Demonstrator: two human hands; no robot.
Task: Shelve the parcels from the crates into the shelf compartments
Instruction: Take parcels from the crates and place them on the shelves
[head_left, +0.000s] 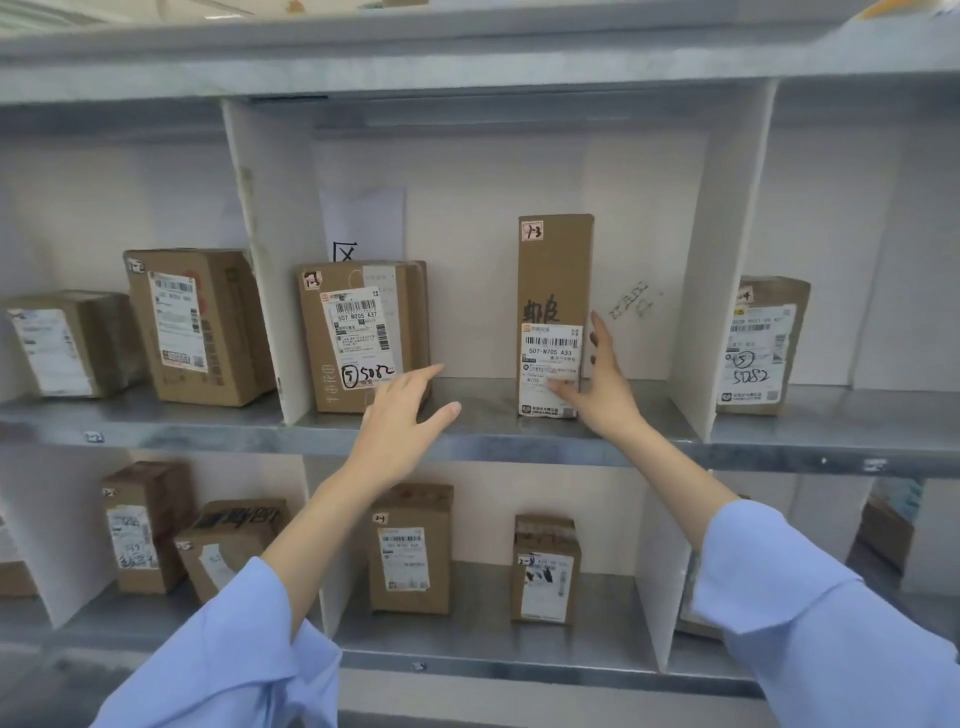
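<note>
Cardboard tall parcel (555, 291) upright on upper metal shelf (483, 431), middle compartment, marked 7-3, label A33. Right hand (597, 382) against its right side, thumb on the label, fingers spread, not clamped. Left hand (402, 415) spread, holding nothing, left of tall parcel, in front of squat parcel (361, 335) labelled A37. White divider (719, 270) right of tall parcel.

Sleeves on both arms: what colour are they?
Light blue sleeves, plain and loose at the cuff, best seen in the head view.
</note>
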